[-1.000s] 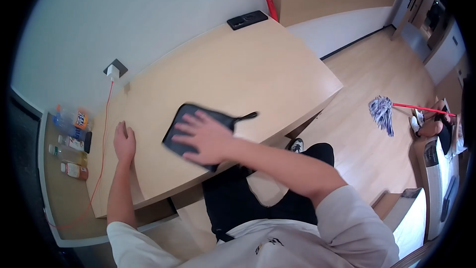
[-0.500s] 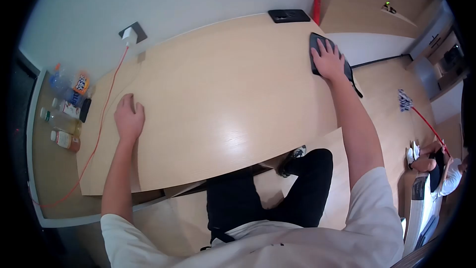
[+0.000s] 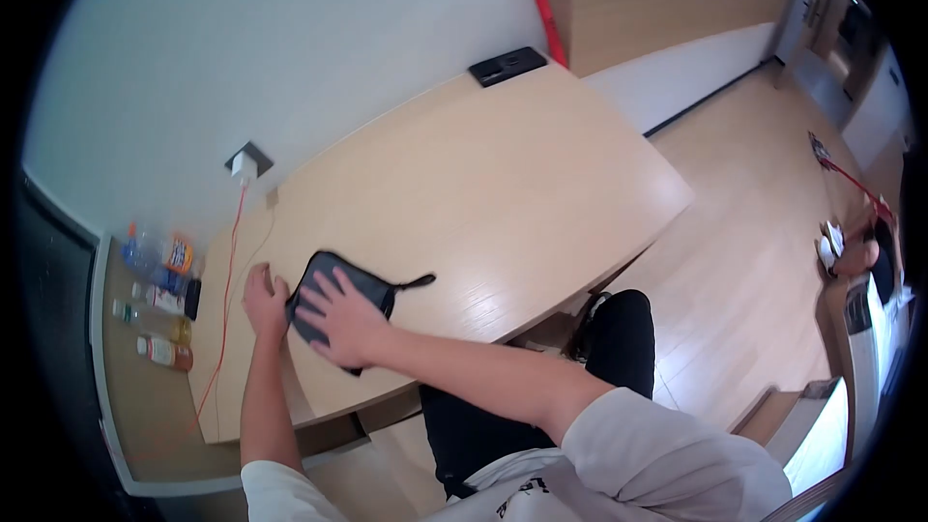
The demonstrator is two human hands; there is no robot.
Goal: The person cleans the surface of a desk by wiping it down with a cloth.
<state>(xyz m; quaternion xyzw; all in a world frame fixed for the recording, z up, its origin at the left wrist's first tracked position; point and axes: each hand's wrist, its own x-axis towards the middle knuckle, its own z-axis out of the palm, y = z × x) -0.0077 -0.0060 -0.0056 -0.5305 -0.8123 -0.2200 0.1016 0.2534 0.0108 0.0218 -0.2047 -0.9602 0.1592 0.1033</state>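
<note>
A black zip pouch with a short wrist strap lies flat on the left part of the wooden table. My right hand reaches across and rests on top of it, fingers spread, covering its middle. Just left of the pouch is my left hand, thumb apart from the fingers. Its thumb side comes right up to the pouch's left edge; whether it touches, I cannot tell. The strap points to the right over the tabletop.
Several bottles stand on a ledge at the left. A red cable runs from a white charger down over the table. A black phone-like object lies at the far edge. At the right, another person sits near a mop.
My right hand and the pouch have moved from the table's far right corner to the left, beside my left hand. The view has turned somewhat to the right.
</note>
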